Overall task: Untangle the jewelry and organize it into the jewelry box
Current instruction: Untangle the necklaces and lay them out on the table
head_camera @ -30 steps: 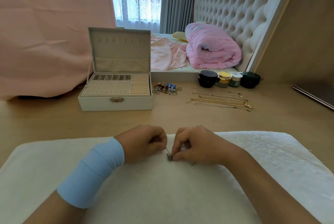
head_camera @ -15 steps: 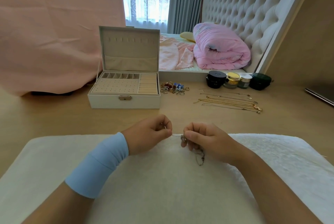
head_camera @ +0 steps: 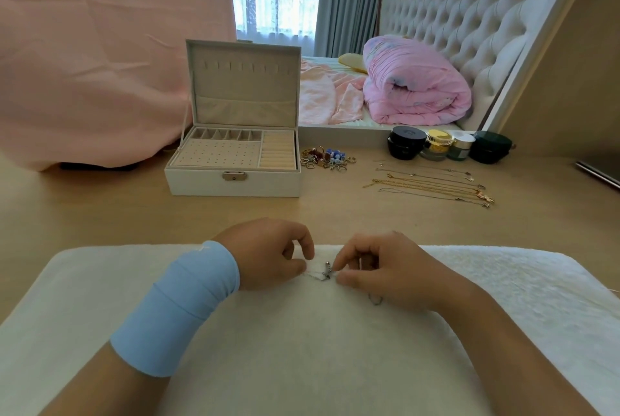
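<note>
A thin silver chain (head_camera: 324,273) with a small pendant lies on the white towel (head_camera: 302,348) between my hands. My left hand (head_camera: 268,253) pinches one end of it with thumb and forefinger. My right hand (head_camera: 379,268) pinches the other part beside the pendant; a loop of chain shows under its palm. The white jewelry box (head_camera: 235,180) stands open at the back left, its trays holding nothing I can see. Several gold chains (head_camera: 432,185) lie straightened on the desk to the right. A heap of rings and earrings (head_camera: 327,158) sits beside the box.
Several cosmetic jars (head_camera: 446,145) stand at the back right of the wooden desk (head_camera: 100,214). A pink cloth (head_camera: 100,46) hangs behind the box on the left. A mirror behind the desk reflects a bed with a pink quilt.
Both hands have come back down onto the towel and closer together, with the chain held short between them. The view has shifted slightly.
</note>
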A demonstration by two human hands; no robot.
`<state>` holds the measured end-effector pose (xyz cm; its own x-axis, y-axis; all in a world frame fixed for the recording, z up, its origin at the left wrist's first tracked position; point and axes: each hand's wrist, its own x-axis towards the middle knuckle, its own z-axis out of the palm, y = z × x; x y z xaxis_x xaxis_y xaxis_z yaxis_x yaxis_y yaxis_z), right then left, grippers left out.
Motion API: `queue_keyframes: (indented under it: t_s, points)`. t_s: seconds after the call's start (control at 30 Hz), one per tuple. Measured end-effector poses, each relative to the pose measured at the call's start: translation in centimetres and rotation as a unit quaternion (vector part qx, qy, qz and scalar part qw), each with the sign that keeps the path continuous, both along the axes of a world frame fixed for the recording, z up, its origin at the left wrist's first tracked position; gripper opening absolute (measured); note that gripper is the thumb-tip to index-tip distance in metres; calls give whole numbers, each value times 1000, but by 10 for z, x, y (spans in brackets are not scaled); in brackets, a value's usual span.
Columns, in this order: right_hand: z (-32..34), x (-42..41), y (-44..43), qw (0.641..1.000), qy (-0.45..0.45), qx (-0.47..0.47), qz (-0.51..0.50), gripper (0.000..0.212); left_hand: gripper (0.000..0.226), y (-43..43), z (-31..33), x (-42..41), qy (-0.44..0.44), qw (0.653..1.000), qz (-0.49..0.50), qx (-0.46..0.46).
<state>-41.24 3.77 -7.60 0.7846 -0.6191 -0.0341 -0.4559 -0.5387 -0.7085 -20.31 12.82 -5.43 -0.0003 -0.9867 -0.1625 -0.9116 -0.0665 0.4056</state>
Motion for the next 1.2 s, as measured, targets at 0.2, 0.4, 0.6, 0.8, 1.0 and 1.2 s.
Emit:
queue_keyframes:
  t_s: [0.2,0.4,0.6,0.8,1.0,1.2]
  points:
    - [4,5,1,999,39,-32,-2,6,17,6,4,1,-68,997,-6,30]
    - [11,-2,2,997,55,-16,53,5,8,7,3,1,-70,997,-27,0]
    - [23,18,-11,985,126,-76,94,31,11,4,0,-3,-40,999,-35,4]
    - [22,32,-16,986,130,-27,98,9,3,-1,-4,-1,-20,999,-24,25]
    - [15,26,-21,995,11,95,36,4,6,2,0,6,27,999,-28,28]
    - [14,21,-25,963,-122,242,13,3,8,3,1,4,118,991,-46,34]
